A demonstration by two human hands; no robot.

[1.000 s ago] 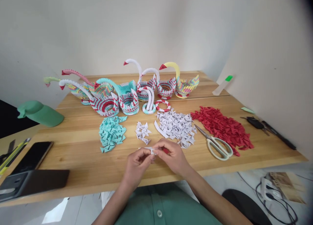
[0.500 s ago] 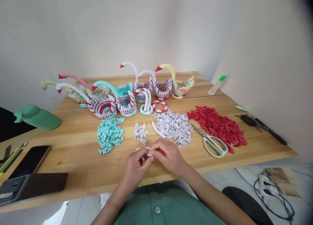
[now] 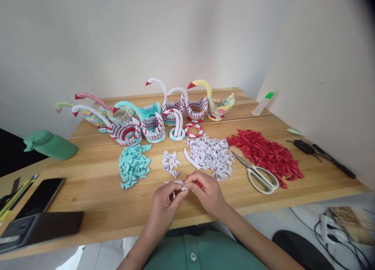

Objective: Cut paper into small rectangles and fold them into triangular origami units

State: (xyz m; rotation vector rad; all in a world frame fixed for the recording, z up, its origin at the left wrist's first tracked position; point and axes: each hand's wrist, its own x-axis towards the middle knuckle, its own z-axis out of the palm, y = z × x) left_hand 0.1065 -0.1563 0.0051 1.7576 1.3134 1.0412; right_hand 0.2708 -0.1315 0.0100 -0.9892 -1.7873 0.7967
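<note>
Just above the table's front edge, my left hand (image 3: pixel 164 203) and my right hand (image 3: pixel 210 192) meet fingertip to fingertip. Between them is a small white folded paper piece (image 3: pixel 184 188), pinched by the left thumb and forefinger. The right thumb and forefinger are closed at its other side, and a bit of red paper (image 3: pixel 199 183) shows behind those fingers. Beyond the hands lie a small group of white paper pieces (image 3: pixel 170 163), a larger white pile (image 3: pixel 211 156) and a curved white paper strip (image 3: pixel 191 159). Another white piece is partly hidden behind the left fingers.
Several folded-paper swans (image 3: pixel 125 132) stand at the back. A turquoise pile (image 3: pixel 134 165) lies left, a red pile (image 3: pixel 265 154) right, with scissors (image 3: pixel 261 179) beside it. A red-and-white ring (image 3: pixel 193 130), green bottle (image 3: pixel 52 145), phone (image 3: pixel 39 197) and keys (image 3: pixel 304 146) surround these.
The camera view has shifted a little, so the whole table sits slightly lower. Both hands stay together at the white piece, whose tip now shows more plainly between the fingers.
</note>
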